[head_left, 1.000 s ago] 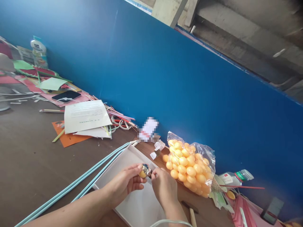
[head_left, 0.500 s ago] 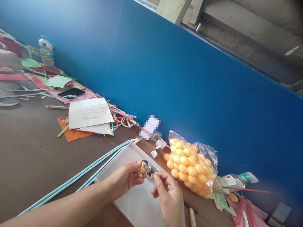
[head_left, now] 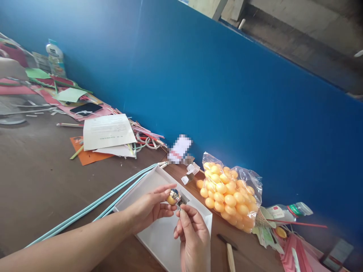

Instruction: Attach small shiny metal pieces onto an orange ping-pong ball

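Orange and glossy, a small round ball [head_left: 173, 197] sits just below the middle of the frame, pinched between the thumb and fingertips of the left hand [head_left: 147, 209]; a shiny, reflective patch covers part of its surface, too small to identify. The right hand [head_left: 193, 236] is curled just beneath it, its thumb and forefinger closed on a small dark piece [head_left: 180, 204] that touches the ball; what that piece is cannot be made out. Both hands hover over one shallow white rectangular tray [head_left: 159, 241], smooth and matte, cut off by the lower edge. Right of the tray lies one crinkled clear plastic bag [head_left: 229, 196] packed with many like orange balls, too crowded to count. Two thin pale-blue strips [head_left: 85, 211] run from the tray's far corner toward the lower left across the brown table [head_left: 34, 170]. One white printed sheet [head_left: 107, 131] lies on an orange sheet at the upper left, amid loose coloured paper scraps.
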{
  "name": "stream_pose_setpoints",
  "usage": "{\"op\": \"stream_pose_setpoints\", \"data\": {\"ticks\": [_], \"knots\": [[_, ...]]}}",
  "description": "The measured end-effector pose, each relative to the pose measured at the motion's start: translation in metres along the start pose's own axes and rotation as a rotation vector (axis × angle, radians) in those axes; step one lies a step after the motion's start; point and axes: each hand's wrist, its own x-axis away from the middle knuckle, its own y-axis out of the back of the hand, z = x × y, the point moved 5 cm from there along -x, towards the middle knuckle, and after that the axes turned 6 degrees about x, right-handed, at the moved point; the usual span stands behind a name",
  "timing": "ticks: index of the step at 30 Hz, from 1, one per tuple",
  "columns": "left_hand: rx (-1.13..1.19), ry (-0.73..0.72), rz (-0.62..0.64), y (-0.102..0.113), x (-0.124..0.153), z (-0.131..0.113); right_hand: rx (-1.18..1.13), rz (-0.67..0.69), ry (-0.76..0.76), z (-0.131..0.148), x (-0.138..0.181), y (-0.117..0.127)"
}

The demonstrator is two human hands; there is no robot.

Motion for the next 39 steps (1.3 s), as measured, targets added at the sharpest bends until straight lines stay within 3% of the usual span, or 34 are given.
{"op": "stream_pose_setpoints", "data": {"ticks": [21,39], "knots": [[-0.087,-0.009,0.018,-0.006,0.003,0.0,0.022,-0.014,-0.032,0.003,0.004,-0.008],[-0.181,-0.111,0.101,-0.015,0.004,-0.006,-0.24,0.1,-0.133,-0.01,-0.004,-0.005]]}}
